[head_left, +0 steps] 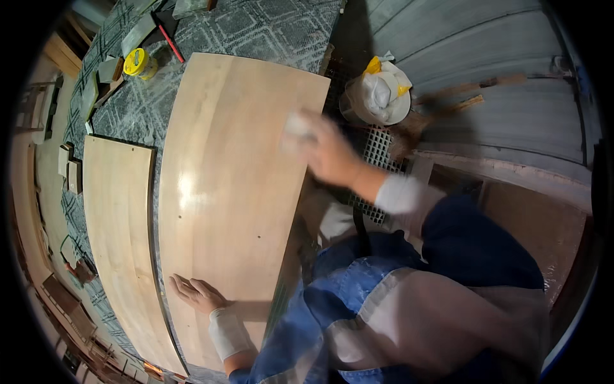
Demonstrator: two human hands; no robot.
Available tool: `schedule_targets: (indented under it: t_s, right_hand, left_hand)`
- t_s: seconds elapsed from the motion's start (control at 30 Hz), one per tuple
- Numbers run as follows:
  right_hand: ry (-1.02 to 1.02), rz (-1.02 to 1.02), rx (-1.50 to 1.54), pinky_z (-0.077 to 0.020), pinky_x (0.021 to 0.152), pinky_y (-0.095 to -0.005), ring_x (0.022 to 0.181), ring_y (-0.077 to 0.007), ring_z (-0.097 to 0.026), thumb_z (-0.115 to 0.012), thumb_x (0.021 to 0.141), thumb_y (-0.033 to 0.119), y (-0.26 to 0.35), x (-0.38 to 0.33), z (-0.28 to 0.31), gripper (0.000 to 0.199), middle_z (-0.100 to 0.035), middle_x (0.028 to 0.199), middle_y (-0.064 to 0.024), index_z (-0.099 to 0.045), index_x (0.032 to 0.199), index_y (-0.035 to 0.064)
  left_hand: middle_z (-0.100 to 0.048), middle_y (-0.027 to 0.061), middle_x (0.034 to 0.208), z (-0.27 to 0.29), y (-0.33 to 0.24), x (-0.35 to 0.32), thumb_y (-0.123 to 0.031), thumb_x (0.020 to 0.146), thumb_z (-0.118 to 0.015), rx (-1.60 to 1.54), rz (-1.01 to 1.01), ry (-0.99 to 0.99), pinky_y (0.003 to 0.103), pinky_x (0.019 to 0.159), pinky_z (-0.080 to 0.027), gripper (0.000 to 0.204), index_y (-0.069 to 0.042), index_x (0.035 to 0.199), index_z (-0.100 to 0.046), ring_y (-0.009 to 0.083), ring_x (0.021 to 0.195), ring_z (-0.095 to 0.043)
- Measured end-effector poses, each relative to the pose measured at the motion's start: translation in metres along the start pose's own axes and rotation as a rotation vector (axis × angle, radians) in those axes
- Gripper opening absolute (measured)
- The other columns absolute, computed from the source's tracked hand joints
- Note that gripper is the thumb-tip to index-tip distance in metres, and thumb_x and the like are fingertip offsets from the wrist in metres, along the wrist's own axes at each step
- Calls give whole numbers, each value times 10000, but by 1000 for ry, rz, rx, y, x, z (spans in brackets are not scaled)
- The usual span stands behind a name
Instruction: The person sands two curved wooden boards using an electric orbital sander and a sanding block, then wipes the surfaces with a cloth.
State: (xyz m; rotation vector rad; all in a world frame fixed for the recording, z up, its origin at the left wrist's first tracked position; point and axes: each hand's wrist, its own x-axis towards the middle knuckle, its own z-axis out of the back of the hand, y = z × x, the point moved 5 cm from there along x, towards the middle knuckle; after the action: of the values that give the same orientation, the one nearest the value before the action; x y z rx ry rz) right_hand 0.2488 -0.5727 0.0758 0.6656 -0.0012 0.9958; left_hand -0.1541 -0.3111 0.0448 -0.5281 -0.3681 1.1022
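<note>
A wide pale wooden board (224, 166) lies flat on the patterned work surface. Near its lower end, my left hand (197, 294) rests on the wood with its fingers stretched out. My right hand (331, 150), smeared by motion, is closed on a pale block-like pad (296, 133) at the board's right side. The pad is blurred, so its exact kind is unclear. Alongside, a narrower wooden board (121, 217) lies to the left, with a thin gap between the two. Small dark holes or marks dot both boards.
Beyond the boards, a yellow-lidded tub (137, 63) and a red stick-like thing (171, 43) lie on the patterned cloth (268, 32). Small blocks (71, 168) sit at its left edge. A white bucket (384, 102) holding bags, a brush (409, 131) and a floor grate (377, 150) are on the right.
</note>
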Motion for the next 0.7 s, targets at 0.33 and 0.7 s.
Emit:
schedule_targets:
  t_s: [0.33, 0.7]
  right_hand:
    - [-155, -149, -123, -425, 1092, -481, 1293, -426, -499, -672, 929, 226, -83, 74, -7, 405, -490, 1470, -221, -675, 1334, 234]
    - [-170, -262, -161, -424, 1047, -500, 1227, -440, -520, -698, 910, 234, -94, 102, -15, 421, -576, 1378, -196, -668, 1328, 192]
  left_hand:
    - [-481, 228, 1417, 2, 24, 48, -263, 1064, -433, 296, -79, -104, 471, 1103, -394, 474, 20, 1439, -499, 390, 1315, -459]
    - [-559, 247, 1251, 11, -1, 54, -158, 1033, -459, 270, -86, -228, 472, 955, -484, 357, 52, 1300, -570, 418, 1131, -560]
